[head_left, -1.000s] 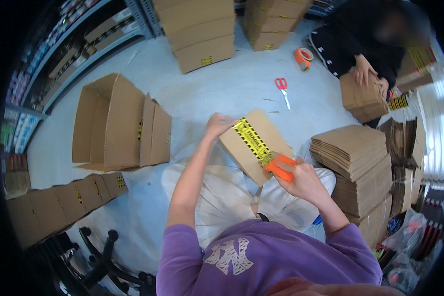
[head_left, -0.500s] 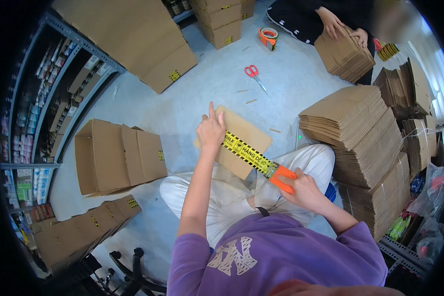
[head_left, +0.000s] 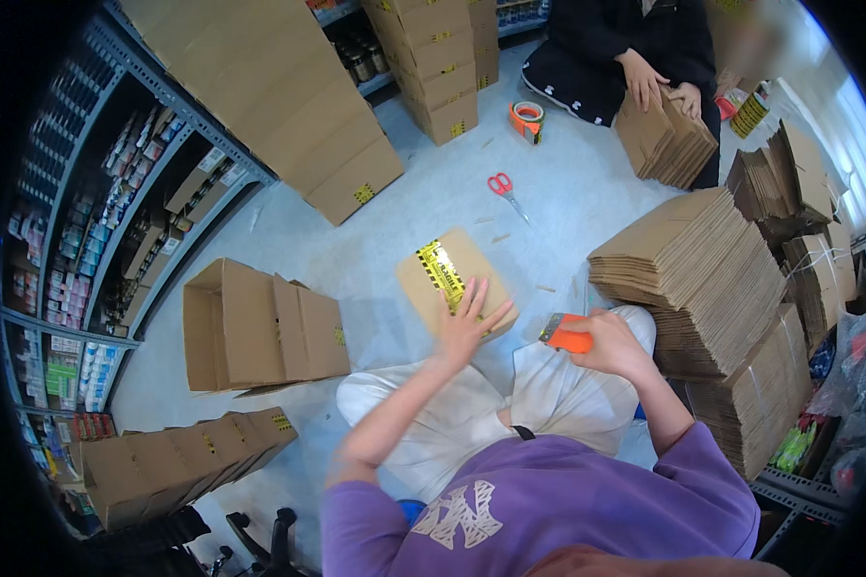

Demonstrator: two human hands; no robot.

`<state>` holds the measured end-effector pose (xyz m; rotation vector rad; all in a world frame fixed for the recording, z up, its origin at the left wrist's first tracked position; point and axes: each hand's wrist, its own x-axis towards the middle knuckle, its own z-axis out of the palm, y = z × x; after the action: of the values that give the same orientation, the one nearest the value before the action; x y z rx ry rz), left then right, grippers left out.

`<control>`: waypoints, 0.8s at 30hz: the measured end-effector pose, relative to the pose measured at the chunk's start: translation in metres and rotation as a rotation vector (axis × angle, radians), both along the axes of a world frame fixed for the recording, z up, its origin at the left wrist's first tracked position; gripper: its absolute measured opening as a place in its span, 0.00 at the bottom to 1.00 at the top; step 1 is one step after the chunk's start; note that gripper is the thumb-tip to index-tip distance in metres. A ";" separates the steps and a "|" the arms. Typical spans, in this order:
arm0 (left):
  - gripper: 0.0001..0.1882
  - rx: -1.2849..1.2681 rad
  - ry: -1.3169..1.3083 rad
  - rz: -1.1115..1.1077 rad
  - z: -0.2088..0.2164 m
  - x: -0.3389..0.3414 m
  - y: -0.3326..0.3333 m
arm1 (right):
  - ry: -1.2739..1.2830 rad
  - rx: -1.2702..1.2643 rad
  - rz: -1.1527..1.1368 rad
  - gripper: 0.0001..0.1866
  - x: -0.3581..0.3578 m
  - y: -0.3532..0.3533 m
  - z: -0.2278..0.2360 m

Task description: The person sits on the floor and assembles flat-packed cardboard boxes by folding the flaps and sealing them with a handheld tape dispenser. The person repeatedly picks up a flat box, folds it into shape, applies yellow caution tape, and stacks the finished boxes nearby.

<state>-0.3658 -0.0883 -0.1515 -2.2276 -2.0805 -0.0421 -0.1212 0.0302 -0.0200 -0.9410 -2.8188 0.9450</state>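
Observation:
A small cardboard box [head_left: 481, 258] is on the floor in front of my crossed legs. Across its top runs a strip of yellow-and-black printed tape [head_left: 437, 262]. My left hand [head_left: 467, 322] lies on the box's near side with its fingers spread, touching the tape's near end. To the right, my right hand [head_left: 606, 344] grips an orange tape dispenser [head_left: 572, 333], held above my right leg and apart from the box.
Red-handled scissors [head_left: 503, 188] and another tape dispenser [head_left: 526, 122] lie beyond the box. Flattened cartons [head_left: 683, 240] are stacked at right; standing boxes [head_left: 260, 332] are at left near shelves [head_left: 164, 207]. Another person's hands [head_left: 642, 77] hold folded cardboard at the far right.
The stretched tape between my hands is now cut and stuck onto the box. My left hand has slid down onto the box top, and the dispenser has come away from it.

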 end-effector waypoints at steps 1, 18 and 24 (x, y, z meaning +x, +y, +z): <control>0.42 -0.029 0.014 -0.138 0.010 -0.020 -0.006 | 0.017 0.030 -0.051 0.25 0.006 0.002 0.012; 0.13 0.004 -2.026 0.554 0.095 -0.047 0.008 | 0.682 0.098 0.055 0.32 -0.065 -0.010 -0.028; 0.09 -0.040 -1.646 0.746 0.040 -0.094 0.041 | 0.438 0.024 0.000 0.30 -0.069 -0.022 -0.022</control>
<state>-0.4593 -0.0475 -0.1111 -1.0305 -3.2193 -2.3449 -0.1902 0.0086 -0.0417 -0.6356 -2.4543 0.9738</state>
